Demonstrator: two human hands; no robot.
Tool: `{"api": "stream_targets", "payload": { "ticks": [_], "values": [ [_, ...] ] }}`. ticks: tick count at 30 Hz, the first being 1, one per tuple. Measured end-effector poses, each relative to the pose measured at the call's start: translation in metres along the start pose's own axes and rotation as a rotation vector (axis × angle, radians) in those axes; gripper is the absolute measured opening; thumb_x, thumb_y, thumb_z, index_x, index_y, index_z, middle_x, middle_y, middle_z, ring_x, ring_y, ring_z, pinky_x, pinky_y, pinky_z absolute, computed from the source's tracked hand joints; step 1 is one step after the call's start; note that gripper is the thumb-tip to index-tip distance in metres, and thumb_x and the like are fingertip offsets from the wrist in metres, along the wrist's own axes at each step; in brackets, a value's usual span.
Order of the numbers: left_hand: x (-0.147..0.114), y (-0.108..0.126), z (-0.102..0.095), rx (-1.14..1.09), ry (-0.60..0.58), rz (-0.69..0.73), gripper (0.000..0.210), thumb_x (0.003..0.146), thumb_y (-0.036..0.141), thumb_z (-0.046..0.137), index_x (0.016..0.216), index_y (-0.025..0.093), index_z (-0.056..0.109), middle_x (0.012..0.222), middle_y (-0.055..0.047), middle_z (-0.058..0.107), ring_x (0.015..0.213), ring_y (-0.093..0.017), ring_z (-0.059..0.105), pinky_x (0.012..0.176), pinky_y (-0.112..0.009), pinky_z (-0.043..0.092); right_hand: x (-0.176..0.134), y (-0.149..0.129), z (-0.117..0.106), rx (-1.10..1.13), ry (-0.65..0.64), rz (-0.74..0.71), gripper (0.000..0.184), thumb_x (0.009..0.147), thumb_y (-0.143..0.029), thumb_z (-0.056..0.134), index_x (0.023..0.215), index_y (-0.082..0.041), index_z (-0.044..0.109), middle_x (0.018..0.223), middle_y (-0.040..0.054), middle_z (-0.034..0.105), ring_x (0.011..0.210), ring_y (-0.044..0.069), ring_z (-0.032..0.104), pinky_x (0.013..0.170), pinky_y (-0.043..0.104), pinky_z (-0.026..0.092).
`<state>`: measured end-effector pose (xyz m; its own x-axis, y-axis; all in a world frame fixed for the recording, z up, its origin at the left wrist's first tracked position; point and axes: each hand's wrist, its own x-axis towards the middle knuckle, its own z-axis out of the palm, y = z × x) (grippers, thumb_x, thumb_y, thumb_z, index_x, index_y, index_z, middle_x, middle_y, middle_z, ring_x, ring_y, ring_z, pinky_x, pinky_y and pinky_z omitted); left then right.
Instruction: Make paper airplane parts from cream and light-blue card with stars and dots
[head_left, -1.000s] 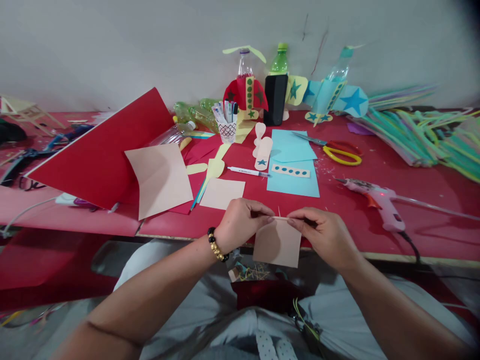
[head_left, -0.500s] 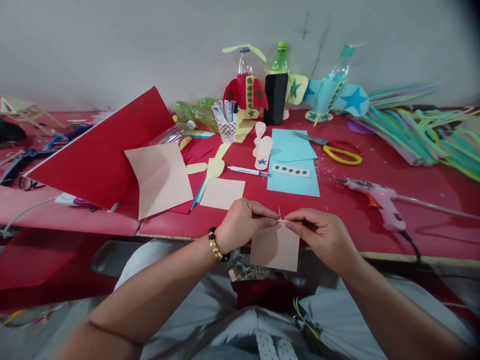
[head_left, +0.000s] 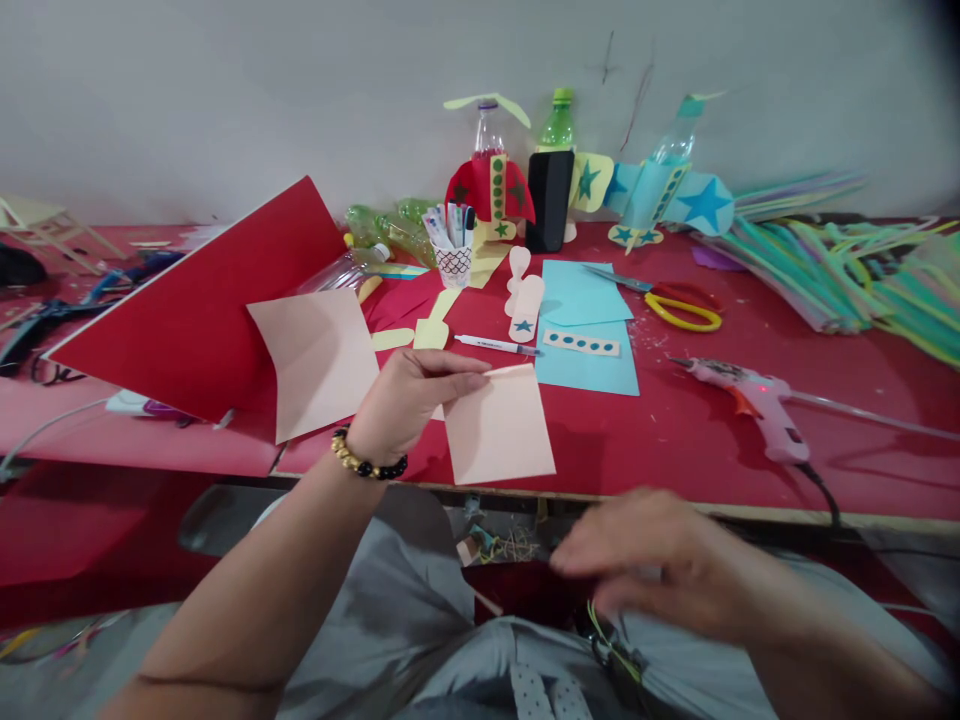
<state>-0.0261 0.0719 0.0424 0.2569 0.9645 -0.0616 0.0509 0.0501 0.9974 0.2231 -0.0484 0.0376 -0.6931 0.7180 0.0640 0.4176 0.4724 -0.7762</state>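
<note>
My left hand (head_left: pixel 409 400) pinches the top edge of a peach paper square (head_left: pixel 501 430) and holds it just above the red table (head_left: pixel 697 430), near its front edge. A beaded bracelet (head_left: pixel 364 463) circles that wrist. My right hand (head_left: pixel 637 565) is blurred, low over my lap next to a dark red bundle (head_left: pixel 525 590); whether it holds anything is unclear. A white pen (head_left: pixel 496 344) and light blue sheets (head_left: pixel 585 330) lie just beyond the held paper.
A pink glue gun (head_left: pixel 750 395) lies right, its cord over the table edge. Scissors (head_left: pixel 675 300), a cup of pens (head_left: pixel 454 255), bottle rockets (head_left: pixel 491 190), a big red sheet (head_left: pixel 202 300), a peach sheet (head_left: pixel 319 355) and a pile of strips (head_left: pixel 847 270) surround it.
My right hand let go of the paper and dropped toward my lap. My left hand carried the paper up and to the left over the table.
</note>
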Motion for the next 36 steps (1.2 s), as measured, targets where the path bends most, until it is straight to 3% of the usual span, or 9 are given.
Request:
{"api": "stream_targets", "payload": {
  "ticks": [3, 5, 9, 15, 21, 30, 36],
  "values": [
    [-0.004, -0.008, 0.015, 0.018, -0.099, -0.042, 0.022, 0.065, 0.030, 0.079, 0.083, 0.017, 0.076, 0.074, -0.004, 0.071, 0.065, -0.012, 0.061, 0.057, -0.020, 0.047, -0.001, 0.014, -0.010, 0.010, 0.499, 0.292, 0.015, 0.086, -0.032, 0.059, 0.081, -0.023, 0.070, 0.075, 0.0013, 0.071, 0.069, 0.015, 0.066, 0.065, 0.023, 0.050],
    [-0.007, -0.013, 0.026, 0.022, -0.167, -0.067, 0.022, 0.067, 0.031, 0.078, 0.084, 0.017, 0.076, 0.076, -0.005, 0.072, 0.068, -0.013, 0.063, 0.061, -0.021, 0.048, 0.004, 0.027, -0.010, 0.092, 0.659, 0.361, 0.014, 0.082, -0.034, 0.064, 0.090, -0.022, 0.067, 0.082, 0.0024, 0.071, 0.075, 0.017, 0.066, 0.070, 0.025, 0.051],
    [-0.012, -0.021, 0.046, 0.067, -0.283, -0.092, 0.025, 0.069, 0.033, 0.076, 0.087, 0.015, 0.076, 0.083, -0.008, 0.073, 0.073, -0.016, 0.065, 0.065, -0.024, 0.049, 0.017, 0.034, 0.001, 0.177, 0.671, 0.327, 0.031, 0.080, -0.035, 0.068, 0.108, -0.023, 0.063, 0.098, 0.0043, 0.070, 0.088, 0.019, 0.066, 0.078, 0.028, 0.052],
    [-0.014, -0.025, 0.056, 0.069, -0.354, -0.110, 0.029, 0.069, 0.035, 0.075, 0.089, 0.014, 0.075, 0.087, -0.009, 0.074, 0.078, -0.018, 0.067, 0.069, -0.025, 0.051, 0.021, 0.028, 0.005, 0.114, 0.680, 0.328, 0.011, 0.084, -0.030, 0.063, 0.086, -0.022, 0.070, 0.081, 0.0006, 0.071, 0.075, 0.015, 0.064, 0.067, 0.023, 0.050],
    [-0.015, -0.025, 0.054, 0.004, -0.375, -0.177, 0.030, 0.068, 0.034, 0.076, 0.089, 0.013, 0.075, 0.087, -0.010, 0.074, 0.077, -0.020, 0.068, 0.071, -0.027, 0.052, 0.020, 0.029, 0.004, 0.161, 0.694, 0.301, 0.007, 0.082, -0.026, 0.065, 0.085, -0.024, 0.071, 0.079, -0.0019, 0.072, 0.072, 0.012, 0.064, 0.065, 0.019, 0.049],
    [-0.026, -0.023, 0.065, 0.285, -0.246, 0.166, 0.014, 0.078, 0.025, 0.067, 0.086, 0.018, 0.076, 0.081, -0.002, 0.073, 0.074, -0.013, 0.066, 0.066, -0.020, 0.048, 0.025, 0.030, 0.014, 0.314, 0.659, 0.366, 0.011, 0.082, -0.031, 0.065, 0.086, -0.021, 0.069, 0.076, -0.0003, 0.070, 0.066, 0.011, 0.062, 0.060, 0.019, 0.048],
    [-0.027, -0.022, 0.065, 0.415, -0.254, 0.256, 0.013, 0.081, 0.023, 0.063, 0.083, 0.018, 0.074, 0.077, -0.001, 0.071, 0.069, -0.011, 0.062, 0.063, -0.020, 0.044, 0.023, 0.031, 0.011, 0.341, 0.605, 0.406, 0.016, 0.082, -0.035, 0.064, 0.086, -0.019, 0.068, 0.072, -0.0002, 0.068, 0.064, 0.011, 0.059, 0.057, 0.019, 0.045]
  ]
}}
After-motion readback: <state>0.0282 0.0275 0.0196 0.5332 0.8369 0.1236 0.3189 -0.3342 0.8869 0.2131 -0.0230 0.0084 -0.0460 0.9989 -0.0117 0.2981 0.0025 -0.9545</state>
